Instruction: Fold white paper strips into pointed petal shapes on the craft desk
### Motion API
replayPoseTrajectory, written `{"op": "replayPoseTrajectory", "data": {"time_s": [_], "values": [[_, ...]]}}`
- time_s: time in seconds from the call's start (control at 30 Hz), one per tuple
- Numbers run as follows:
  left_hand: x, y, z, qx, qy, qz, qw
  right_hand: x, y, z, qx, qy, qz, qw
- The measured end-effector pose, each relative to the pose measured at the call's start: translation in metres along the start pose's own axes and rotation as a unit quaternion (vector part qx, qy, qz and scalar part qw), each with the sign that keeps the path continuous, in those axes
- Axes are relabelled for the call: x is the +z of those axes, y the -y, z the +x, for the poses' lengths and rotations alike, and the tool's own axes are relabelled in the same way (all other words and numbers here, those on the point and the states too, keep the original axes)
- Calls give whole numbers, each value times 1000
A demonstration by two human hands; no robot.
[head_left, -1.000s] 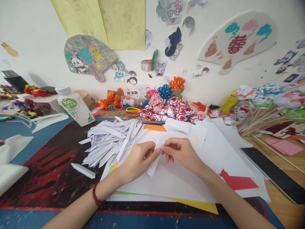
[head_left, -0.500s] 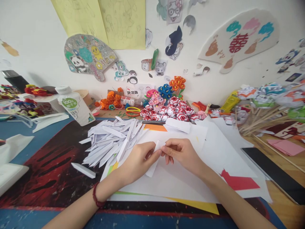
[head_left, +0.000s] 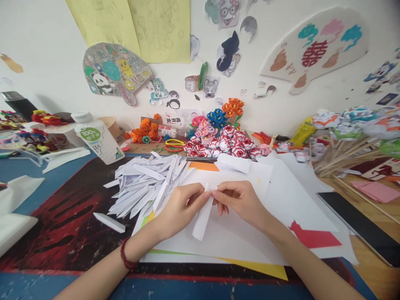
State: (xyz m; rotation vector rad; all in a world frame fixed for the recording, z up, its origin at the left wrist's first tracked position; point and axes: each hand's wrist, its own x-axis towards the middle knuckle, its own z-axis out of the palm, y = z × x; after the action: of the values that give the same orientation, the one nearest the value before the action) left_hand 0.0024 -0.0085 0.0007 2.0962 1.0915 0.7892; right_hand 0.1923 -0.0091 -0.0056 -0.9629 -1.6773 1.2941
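Observation:
My left hand point(head_left: 180, 208) and my right hand point(head_left: 240, 201) meet at the table's middle, both pinching the top end of a narrow folded white paper strip point(head_left: 202, 218). The strip hangs down and toward me over a stack of white sheets point(head_left: 237, 237). Just left of my left hand lies a heap of several similar folded white strips point(head_left: 146, 185). One loose strip point(head_left: 108, 222) lies apart on the dark mat. A red bead bracelet is on my left wrist.
A white bottle with a green label point(head_left: 98, 139) stands at the back left. Paper flowers point(head_left: 223, 143) and yellow-handled scissors point(head_left: 173, 145) line the wall. A black tablet point(head_left: 359, 227) lies right, near red paper point(head_left: 314, 238) and sticks with paper flowers point(head_left: 350, 146).
The strip between my fingers has lengthened downward and now hangs straighter. Both hands stay in nearly the same place.

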Motion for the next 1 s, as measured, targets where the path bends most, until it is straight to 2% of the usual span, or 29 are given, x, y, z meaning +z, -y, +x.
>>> {"op": "replayPoseTrajectory", "data": {"time_s": [0.63, 1.0], "values": [[-1, -1, -2, 3, -10, -2, 1000, -1, 2, -2, -11, 5, -20, 1000], [-2, -1, 0, -29, -25, -173, 984, -1, 2, -4, 29, 44, 22, 998]]}}
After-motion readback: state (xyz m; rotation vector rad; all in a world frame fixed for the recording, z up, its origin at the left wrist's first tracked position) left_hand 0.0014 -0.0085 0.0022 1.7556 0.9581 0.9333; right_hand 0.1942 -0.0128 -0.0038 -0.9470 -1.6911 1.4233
